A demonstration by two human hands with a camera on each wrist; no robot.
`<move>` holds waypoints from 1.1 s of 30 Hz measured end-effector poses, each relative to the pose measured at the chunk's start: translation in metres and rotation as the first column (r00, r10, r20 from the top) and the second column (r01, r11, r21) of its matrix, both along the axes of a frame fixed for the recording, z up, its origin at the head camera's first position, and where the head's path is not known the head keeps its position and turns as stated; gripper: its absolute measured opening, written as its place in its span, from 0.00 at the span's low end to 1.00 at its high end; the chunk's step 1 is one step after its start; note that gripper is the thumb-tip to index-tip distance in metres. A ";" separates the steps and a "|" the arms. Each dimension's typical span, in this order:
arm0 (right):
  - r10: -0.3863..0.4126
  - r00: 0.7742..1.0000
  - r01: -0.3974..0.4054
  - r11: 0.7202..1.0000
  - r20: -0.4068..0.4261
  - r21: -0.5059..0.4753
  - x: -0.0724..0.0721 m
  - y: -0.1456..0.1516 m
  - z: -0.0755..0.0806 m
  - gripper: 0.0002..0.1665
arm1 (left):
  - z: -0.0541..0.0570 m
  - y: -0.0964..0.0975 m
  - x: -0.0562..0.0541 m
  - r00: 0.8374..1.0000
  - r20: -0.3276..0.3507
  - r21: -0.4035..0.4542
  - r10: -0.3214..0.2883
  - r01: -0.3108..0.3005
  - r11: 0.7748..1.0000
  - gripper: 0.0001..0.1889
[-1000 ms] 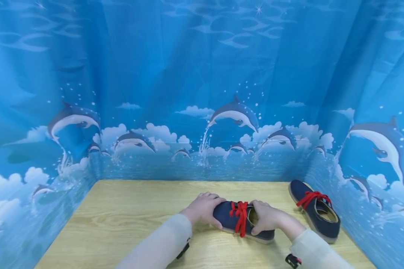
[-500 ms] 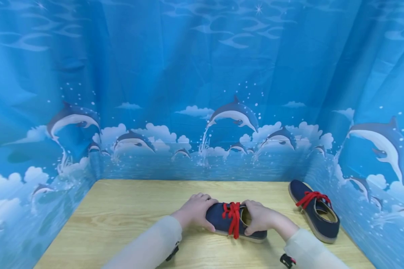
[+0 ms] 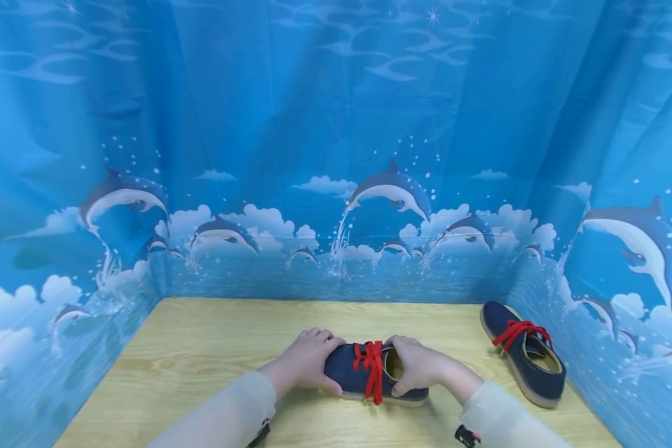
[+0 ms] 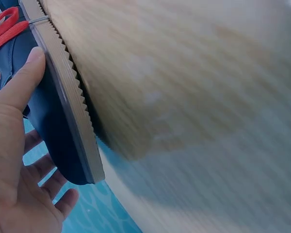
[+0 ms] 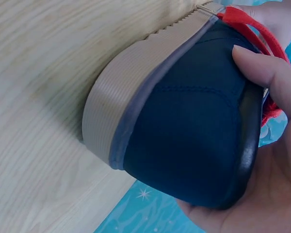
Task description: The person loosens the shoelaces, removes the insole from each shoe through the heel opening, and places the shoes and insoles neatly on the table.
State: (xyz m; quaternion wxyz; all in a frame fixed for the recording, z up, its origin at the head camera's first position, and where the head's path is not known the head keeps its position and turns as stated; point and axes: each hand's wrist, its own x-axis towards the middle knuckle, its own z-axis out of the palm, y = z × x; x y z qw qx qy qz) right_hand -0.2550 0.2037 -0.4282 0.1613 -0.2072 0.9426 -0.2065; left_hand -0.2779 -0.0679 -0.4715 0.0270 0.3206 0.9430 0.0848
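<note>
A navy blue shoe (image 3: 344,370) with a pale ridged sole and red laces (image 3: 374,373) sits on the wooden table, its toe pointing left. My left hand (image 3: 308,359) grips the toe end, with the thumb on the near side and the fingers round the far side. At the heel end, my right hand (image 3: 417,367) holds the collar, its thumb on the near side beside the opening. In the right wrist view, the heel (image 5: 184,131) rests in the palm side of that hand. The left wrist view has the left thumb on the shoe's upper (image 4: 58,126), above the sole.
A matching navy shoe (image 3: 549,379) with red laces stands at the right edge of the wooden table (image 3: 201,348), toe toward the back. A blue dolphin-print curtain (image 3: 336,155) encloses the back and both sides.
Both hands have moved left and slightly nearer together with the held shoe, away from the other shoe. The grip looks the same, and the shoe at the right has stayed in place.
</note>
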 end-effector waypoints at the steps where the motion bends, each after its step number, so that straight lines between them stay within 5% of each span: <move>1: 0.006 1.000 -0.006 1.000 0.001 -0.001 0.000 -0.002 0.000 0.51 | 0.000 -0.002 0.002 1.000 0.000 0.007 0.003 -0.003 1.000 0.53; 33: 0.110 0.994 -0.109 0.993 -0.023 0.036 0.003 -0.031 0.002 0.51 | -0.009 -0.040 0.027 0.996 0.027 0.087 0.080 -0.082 0.993 0.54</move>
